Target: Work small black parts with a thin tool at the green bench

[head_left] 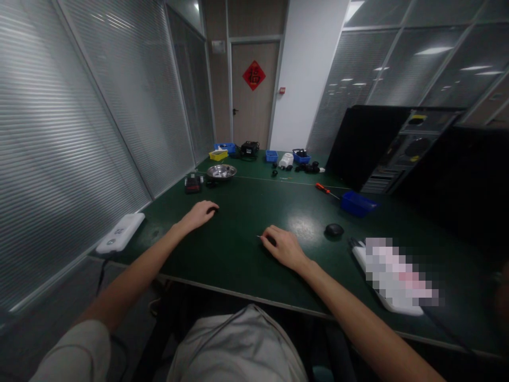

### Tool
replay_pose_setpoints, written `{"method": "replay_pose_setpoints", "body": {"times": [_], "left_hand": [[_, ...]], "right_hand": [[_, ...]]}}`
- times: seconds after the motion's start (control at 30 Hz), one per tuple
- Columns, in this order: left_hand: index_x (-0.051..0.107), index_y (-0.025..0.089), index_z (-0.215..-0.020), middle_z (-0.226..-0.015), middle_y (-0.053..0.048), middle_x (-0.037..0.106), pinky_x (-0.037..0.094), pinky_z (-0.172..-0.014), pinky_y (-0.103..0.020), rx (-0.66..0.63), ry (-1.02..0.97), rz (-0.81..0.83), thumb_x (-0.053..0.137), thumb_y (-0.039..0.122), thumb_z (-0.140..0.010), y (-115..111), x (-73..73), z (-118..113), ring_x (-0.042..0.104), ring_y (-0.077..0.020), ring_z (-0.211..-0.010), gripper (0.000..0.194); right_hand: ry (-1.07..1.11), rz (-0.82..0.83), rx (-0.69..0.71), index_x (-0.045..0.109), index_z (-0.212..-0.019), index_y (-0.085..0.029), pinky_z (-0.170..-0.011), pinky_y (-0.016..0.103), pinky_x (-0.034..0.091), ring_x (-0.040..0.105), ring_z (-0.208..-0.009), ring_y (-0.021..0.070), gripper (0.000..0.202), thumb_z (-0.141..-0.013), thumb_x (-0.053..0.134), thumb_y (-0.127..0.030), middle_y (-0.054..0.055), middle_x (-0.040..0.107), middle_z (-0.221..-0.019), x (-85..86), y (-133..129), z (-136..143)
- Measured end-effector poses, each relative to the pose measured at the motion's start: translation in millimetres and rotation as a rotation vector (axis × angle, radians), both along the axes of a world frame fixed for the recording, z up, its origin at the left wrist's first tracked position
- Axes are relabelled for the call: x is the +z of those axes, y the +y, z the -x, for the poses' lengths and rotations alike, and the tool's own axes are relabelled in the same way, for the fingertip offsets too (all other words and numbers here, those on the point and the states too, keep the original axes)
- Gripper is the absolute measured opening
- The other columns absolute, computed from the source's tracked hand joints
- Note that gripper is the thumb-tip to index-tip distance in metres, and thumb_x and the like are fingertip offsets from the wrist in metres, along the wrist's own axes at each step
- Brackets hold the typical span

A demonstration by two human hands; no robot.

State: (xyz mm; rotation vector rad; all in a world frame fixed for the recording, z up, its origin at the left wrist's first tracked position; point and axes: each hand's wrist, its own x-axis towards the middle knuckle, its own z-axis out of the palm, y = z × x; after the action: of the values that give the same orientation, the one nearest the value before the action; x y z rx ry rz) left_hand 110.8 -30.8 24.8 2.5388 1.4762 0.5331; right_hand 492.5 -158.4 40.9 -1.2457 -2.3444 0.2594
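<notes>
My left hand [201,214] lies on the green table with its fingers curled round. A dark patch shows between thumb and forefinger; whether it is a small black thing or shadow I cannot make out. Nearer the table's middle, my right hand [284,246] is closed in a pinch. A small thin pale piece [259,236] sticks out to the left from its fingertips; its kind is too small to tell. Beyond my left hand are a metal dish [221,172] with small things in it and a dark box-shaped item [193,184].
A black mouse [334,229], an orange-handled screwdriver [323,188] and a blue bin [358,203] are to the right. White flat devices lie left [121,232] and right [369,270]. A computer case [397,154] stands at right. Along the back are a yellow tray [218,155] and blue trays [271,156].
</notes>
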Motion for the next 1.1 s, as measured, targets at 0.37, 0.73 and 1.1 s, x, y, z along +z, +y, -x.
{"method": "replay_pose_setpoints", "body": {"times": [0.37,0.73,1.1], "left_hand": [[0.074,0.02,-0.122,-0.123,-0.009,0.074,0.052,-0.101,-0.038,0.362,-0.042,-0.094,0.054,0.034,-0.093,24,-15.8,124,0.069,-0.0264,-0.109,0.038],[0.077,0.021,-0.114,-0.124,-0.01,0.072,0.047,-0.108,-0.044,0.408,-0.004,-0.203,0.053,0.03,-0.094,18,-10.8,116,0.063,-0.0293,-0.118,0.033],[0.079,0.02,-0.103,-0.117,-0.008,0.074,0.05,-0.103,-0.036,0.455,-0.123,-0.193,0.056,0.03,-0.091,17,-8.1,113,0.067,-0.0251,-0.109,0.028]], "right_hand": [[0.024,-0.01,0.01,0.063,-0.099,-0.024,-0.072,0.027,0.043,0.064,-0.08,0.0156,0.019,-0.106,0.05,-0.036,0.002,0.067,-0.099,-2.0,4,1],[0.031,0.011,-0.007,0.064,-0.098,-0.024,-0.073,0.028,0.045,0.064,-0.081,0.0165,0.022,-0.106,0.049,-0.038,0.002,0.068,-0.099,-0.7,3,2],[0.03,0.02,-0.005,0.066,-0.099,-0.024,-0.079,0.029,0.047,0.065,-0.085,0.0172,0.021,-0.105,0.051,-0.037,0.003,0.069,-0.101,-3.8,5,-1]]}}
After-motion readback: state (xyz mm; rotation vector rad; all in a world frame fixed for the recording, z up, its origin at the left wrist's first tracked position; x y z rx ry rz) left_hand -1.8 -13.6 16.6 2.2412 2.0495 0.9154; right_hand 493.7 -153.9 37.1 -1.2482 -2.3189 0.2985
